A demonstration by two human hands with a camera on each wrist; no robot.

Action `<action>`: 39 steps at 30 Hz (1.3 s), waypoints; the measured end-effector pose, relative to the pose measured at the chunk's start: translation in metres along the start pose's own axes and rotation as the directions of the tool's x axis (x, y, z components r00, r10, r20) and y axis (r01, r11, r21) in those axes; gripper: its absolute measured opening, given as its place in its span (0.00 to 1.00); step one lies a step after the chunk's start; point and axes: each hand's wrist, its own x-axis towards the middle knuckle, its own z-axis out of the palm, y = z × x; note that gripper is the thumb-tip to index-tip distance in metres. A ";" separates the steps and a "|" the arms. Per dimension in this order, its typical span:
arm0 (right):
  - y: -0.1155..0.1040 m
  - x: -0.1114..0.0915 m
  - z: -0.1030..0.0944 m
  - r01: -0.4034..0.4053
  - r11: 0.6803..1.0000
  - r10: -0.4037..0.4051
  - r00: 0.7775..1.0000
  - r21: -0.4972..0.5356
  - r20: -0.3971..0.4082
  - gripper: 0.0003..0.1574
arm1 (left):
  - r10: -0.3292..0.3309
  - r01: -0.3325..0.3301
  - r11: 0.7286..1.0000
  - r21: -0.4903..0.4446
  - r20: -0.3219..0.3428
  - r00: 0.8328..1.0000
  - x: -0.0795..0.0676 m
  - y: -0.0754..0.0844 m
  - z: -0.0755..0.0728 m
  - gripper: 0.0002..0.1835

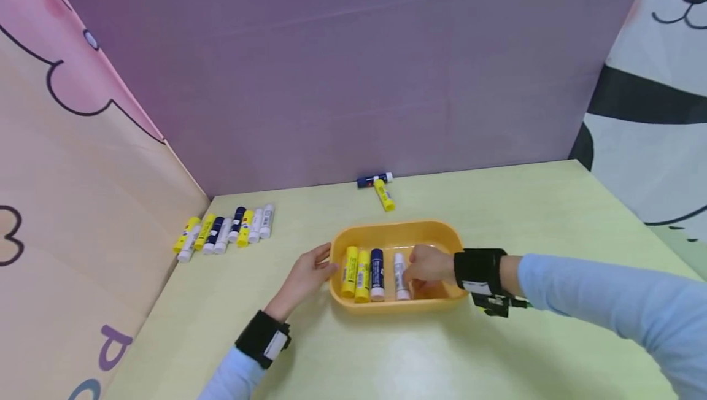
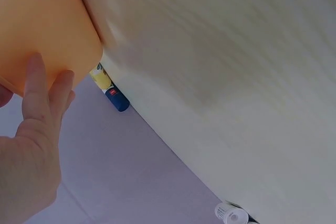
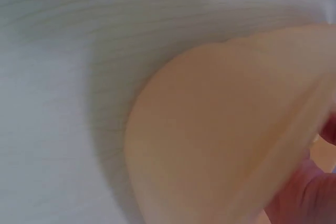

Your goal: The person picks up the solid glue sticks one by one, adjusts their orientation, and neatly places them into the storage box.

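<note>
A yellow-orange plastic tray [image 1: 386, 309] stands on the table. Two yellow glue sticks [image 1: 356, 274] lie in its left part, beside a dark blue glue stick [image 1: 377, 271] with a white end. To the right of these is a white glue stick [image 1: 400, 274], which my right hand [image 1: 431, 265] pinches inside the tray. In the right wrist view the tray wall [image 3: 210, 129] hides most of that hand. My left hand [image 1: 306, 277] holds the tray's left end. In the left wrist view its fingers [image 2: 37, 87] lie along the outer wall, with the thumb at the rim.
At the table's left side lies a row of several yellow, white and dark blue glue sticks [image 1: 245, 228]. Near the back edge, a dark blue glue stick [image 1: 366, 181] and a yellow one [image 1: 385, 196] touch. A purple panel [image 1: 331, 81] rises behind the table.
</note>
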 end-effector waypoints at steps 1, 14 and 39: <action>-0.002 -0.001 -0.001 0.002 1.000 -0.002 1.000 -0.015 0.002 0.23 | -0.003 0.003 1.000 -0.002 0.000 1.000 0.000 0.000 0.000 0.27; -0.032 0.008 -0.029 0.122 0.992 -0.122 0.993 -0.031 0.006 0.31 | 0.011 -0.011 1.000 -0.027 0.013 1.000 0.000 -0.002 -0.002 0.27; -0.058 0.132 -0.095 0.199 0.934 -0.243 0.962 -0.297 -0.120 0.18 | -0.022 0.026 0.995 -0.093 0.045 0.999 -0.003 -0.001 -0.002 0.29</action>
